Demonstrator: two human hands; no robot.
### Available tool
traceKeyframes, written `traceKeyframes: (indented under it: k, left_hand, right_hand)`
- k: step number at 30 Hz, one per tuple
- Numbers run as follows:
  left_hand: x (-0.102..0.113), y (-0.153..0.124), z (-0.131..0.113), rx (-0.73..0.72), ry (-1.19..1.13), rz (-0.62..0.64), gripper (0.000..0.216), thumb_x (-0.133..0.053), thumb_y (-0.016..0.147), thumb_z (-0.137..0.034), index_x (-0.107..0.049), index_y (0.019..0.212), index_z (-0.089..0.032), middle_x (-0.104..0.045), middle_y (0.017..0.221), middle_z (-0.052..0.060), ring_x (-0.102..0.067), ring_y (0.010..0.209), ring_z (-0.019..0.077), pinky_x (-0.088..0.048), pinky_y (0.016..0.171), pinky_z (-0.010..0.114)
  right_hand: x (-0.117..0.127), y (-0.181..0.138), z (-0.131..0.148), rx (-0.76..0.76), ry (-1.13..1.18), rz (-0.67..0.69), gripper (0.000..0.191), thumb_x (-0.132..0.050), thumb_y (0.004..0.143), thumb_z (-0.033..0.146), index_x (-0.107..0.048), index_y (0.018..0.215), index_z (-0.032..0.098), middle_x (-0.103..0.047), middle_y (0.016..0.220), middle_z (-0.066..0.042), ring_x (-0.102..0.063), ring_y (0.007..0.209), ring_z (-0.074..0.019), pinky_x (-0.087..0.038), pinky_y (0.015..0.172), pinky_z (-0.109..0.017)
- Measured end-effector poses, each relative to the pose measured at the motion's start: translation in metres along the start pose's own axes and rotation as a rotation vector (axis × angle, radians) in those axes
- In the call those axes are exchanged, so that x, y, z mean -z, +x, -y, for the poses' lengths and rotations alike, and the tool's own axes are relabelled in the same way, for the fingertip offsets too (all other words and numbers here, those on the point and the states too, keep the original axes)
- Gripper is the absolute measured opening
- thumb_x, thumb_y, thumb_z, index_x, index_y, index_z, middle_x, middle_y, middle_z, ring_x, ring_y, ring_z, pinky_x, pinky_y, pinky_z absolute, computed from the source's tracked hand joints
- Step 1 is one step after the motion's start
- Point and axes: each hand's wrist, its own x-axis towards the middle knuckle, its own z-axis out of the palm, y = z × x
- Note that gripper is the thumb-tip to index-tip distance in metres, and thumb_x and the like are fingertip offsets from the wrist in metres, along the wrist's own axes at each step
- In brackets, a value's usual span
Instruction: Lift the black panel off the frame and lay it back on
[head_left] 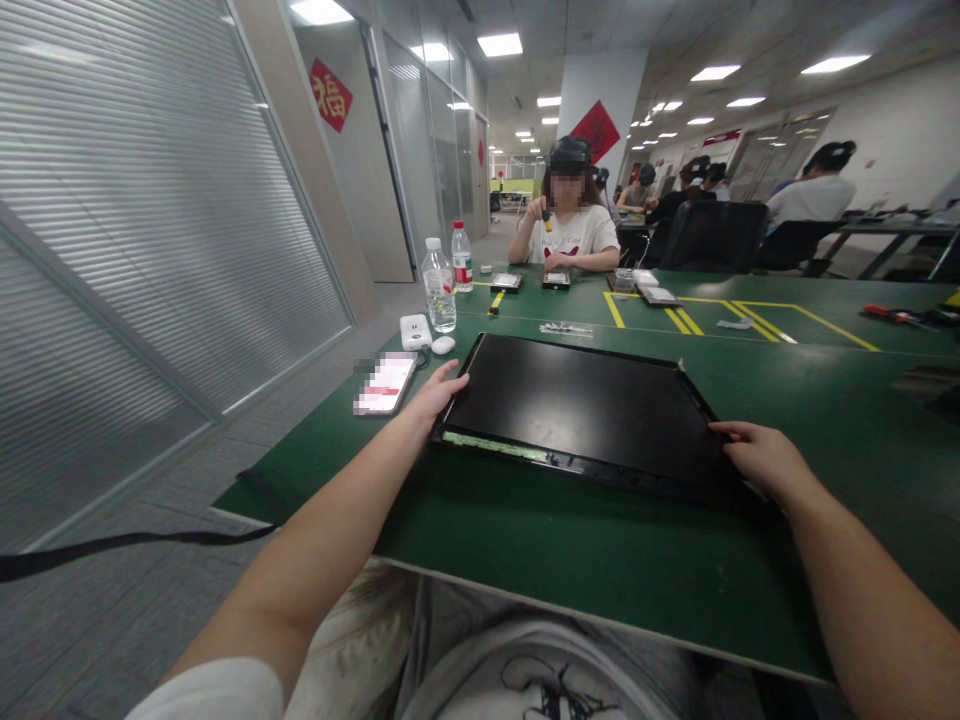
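A black flat display panel (577,395), glossy on top, lies face up at or just above the green table in front of me. A strip of green circuit board (495,447) shows along its near edge at the left. My left hand (436,393) grips the left side of the panel, its fingertips at the rim. My right hand (769,462) holds the right side, with fingers at the edge and the underside hidden. Left of the panel are a phone (386,383) with a lit screen, a white power bank (415,332) and a small white case (443,345).
Two plastic bottles, one clear (439,290) and one red-capped (462,260), stand at the back left. Across the green table (570,570) a person (574,225) holds a yellow-and-black tool near several hard drives. Red-handled tools (889,315) lie far right.
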Motion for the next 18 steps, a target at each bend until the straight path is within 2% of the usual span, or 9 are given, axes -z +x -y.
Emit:
traceKeyframes:
  k: [3, 7, 14, 18]
  left_hand:
    - [0.005, 0.004, 0.004, -0.031, 0.043, 0.063, 0.100, -0.094, 0.085, -0.024, -0.048, 0.173, -0.032, -0.088, 0.105, 0.007, -0.084, 0.079, 0.0259, -0.069, 0.075, 0.037]
    - [0.005, 0.011, 0.010, -0.070, 0.043, 0.083, 0.102, -0.097, 0.083, -0.031, -0.050, 0.173, -0.029, -0.088, 0.112, 0.010, -0.086, 0.089, 0.0303, -0.070, 0.082, 0.040]
    - [0.005, 0.004, 0.007, -0.005, 0.023, 0.130, 0.102, -0.100, 0.078, -0.020, -0.054, 0.169, -0.027, -0.087, 0.116, 0.012, -0.085, 0.082, 0.0263, -0.069, 0.077, 0.037]
    - [0.006, -0.001, 0.005, 0.011, 0.037, 0.186, 0.096, -0.099, 0.075, -0.014, -0.061, 0.163, -0.023, -0.088, 0.107, 0.010, -0.085, 0.079, 0.0260, -0.070, 0.076, 0.037]
  right_hand:
    - [-0.001, 0.002, -0.001, 0.012, -0.014, -0.008, 0.048, -0.068, 0.074, 0.011, -0.088, 0.116, 0.024, -0.084, 0.106, -0.012, -0.077, 0.092, -0.0307, -0.058, 0.074, -0.036]
    - [-0.001, 0.003, -0.003, 0.023, -0.011, -0.010, 0.050, -0.066, 0.075, 0.010, -0.088, 0.118, 0.022, -0.084, 0.111, -0.013, -0.078, 0.096, -0.0318, -0.058, 0.078, -0.038]
    - [-0.003, 0.009, -0.011, 0.056, 0.013, 0.000, 0.046, -0.070, 0.072, 0.013, -0.087, 0.113, 0.023, -0.084, 0.108, -0.013, -0.079, 0.098, -0.0343, -0.062, 0.082, -0.042]
    - [-0.003, 0.013, -0.013, 0.050, 0.004, 0.009, 0.045, -0.070, 0.072, 0.014, -0.087, 0.113, 0.023, -0.083, 0.108, -0.014, -0.079, 0.096, -0.0330, -0.061, 0.083, -0.042]
